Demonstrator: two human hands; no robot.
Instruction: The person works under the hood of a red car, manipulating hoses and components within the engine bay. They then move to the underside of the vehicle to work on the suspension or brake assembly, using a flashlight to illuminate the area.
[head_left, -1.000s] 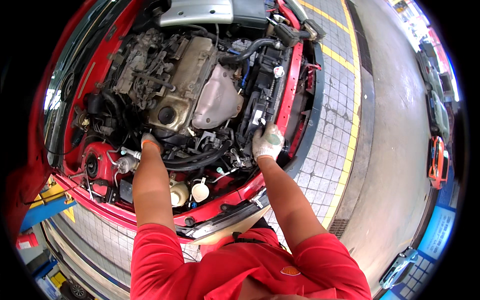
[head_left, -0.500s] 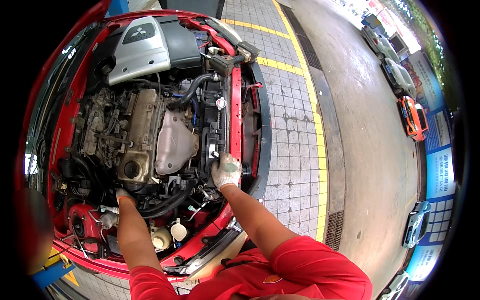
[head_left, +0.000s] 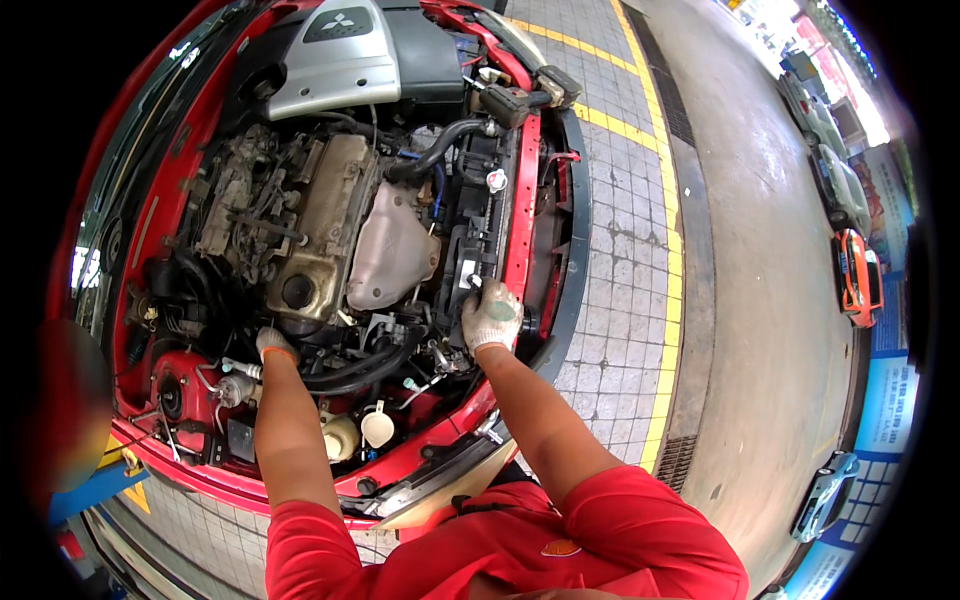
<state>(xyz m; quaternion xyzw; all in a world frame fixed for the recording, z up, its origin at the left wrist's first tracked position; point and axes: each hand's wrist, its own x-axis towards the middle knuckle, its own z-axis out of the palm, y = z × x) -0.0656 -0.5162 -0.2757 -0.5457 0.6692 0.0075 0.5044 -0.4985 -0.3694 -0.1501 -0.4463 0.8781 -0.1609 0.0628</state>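
Shirt (head_left: 640, 540): red, short sleeves, closest to us, on the near side of the engine (head_left: 340, 180).
Tank (head_left: 341, 438): cream, near side of the engine; we see a pale round lid (head_left: 378, 428) just to its right.
Hoses (head_left: 368, 372): black, thick, curving across the engine's near end.
Left hand (head_left: 274, 343): gloved, orange cuff, dipped in beside the engine's near-left corner; fingertips hidden, so we can't tell if it grips anything.
Right hand (head_left: 494, 316): pale glove, greenish patch on the back, right of the engine's near end, back up, at the near end of the radiator (head_left: 478, 215); we can't tell whether it is closed on anything.
Radiator: black top, running along the engine's right side, with the heat shield (head_left: 392, 252) between.
Crossbar (head_left: 521, 225): red, right of the engine, past the radiator.
Oil cap (head_left: 297, 292): black, round, seated on the engine's near end.
Cover (head_left: 335, 60): silver, beyond the engine's far end.
Floor (head_left: 620, 290): grey tiles, right of the engine, edged by a yellow line (head_left: 674, 330).
Orange car (head_left: 856, 278): well to the engine's right, the brightest we can pick out.
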